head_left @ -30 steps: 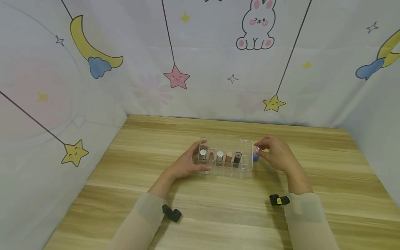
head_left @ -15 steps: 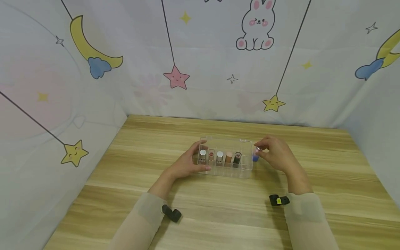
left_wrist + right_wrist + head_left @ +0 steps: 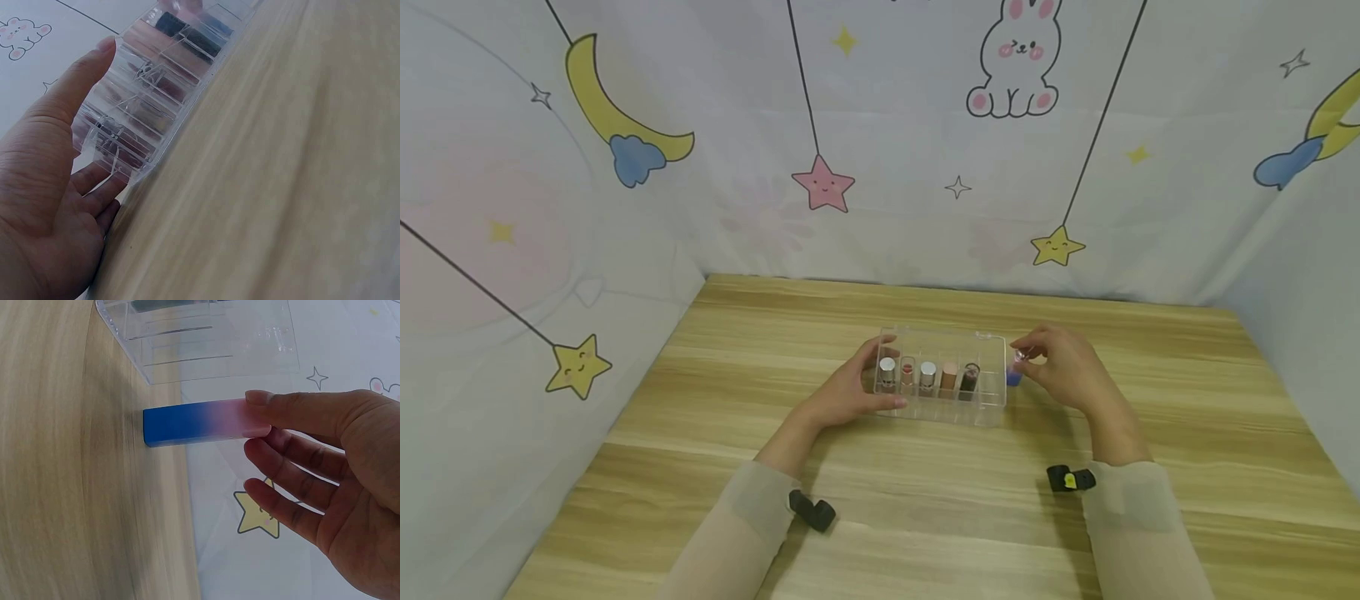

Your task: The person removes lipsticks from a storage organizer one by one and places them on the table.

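A clear plastic organizer box (image 3: pixel 992 410) with compartments stands on the table, a row of several lipsticks (image 3: pixel 928 377) upright inside it. My left hand (image 3: pixel 842 392) grips the box's left end, thumb along the front wall and fingers behind. In the left wrist view the box's dividers and dark tubes show through the wall. Just past the box's right end, my right hand (image 3: pixel 1063 367) pinches the pink top of a lipstick (image 3: pixel 187 422) that fades from blue to pink. It is upright, its blue end close to the tabletop. The rightmost compartment holds no lipstick.
The wood-grain table (image 3: pixel 925 500) runs back to a white cloth backdrop (image 3: pixel 910 242) printed with stars, a moon and a rabbit. More cloth hangs at both sides. Black camera mounts (image 3: pixel 812 510) sit on the sleeves at each wrist.
Both hands, the box and the lipstick keep their places; the head view shifts only very slightly.
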Demonstrator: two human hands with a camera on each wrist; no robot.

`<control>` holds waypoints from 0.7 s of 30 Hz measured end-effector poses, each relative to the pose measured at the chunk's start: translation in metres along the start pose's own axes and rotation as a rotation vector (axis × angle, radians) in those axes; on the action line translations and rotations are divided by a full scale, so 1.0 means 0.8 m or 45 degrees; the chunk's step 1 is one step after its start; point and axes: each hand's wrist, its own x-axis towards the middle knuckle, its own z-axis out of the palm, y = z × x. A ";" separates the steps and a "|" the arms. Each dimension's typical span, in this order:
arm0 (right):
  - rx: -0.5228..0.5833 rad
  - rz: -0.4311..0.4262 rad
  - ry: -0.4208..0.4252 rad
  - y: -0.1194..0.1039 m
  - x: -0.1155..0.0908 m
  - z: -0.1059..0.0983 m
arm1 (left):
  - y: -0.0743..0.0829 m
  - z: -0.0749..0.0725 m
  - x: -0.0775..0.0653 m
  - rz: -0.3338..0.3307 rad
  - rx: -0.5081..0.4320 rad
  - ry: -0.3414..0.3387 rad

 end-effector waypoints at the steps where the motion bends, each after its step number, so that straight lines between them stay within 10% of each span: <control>1: -0.002 0.001 0.000 0.000 0.000 0.000 | 0.000 0.000 0.000 -0.002 0.004 0.001; 21: 0.017 0.018 0.017 -0.001 -0.001 -0.003 | -0.001 0.000 0.001 0.003 -0.002 -0.003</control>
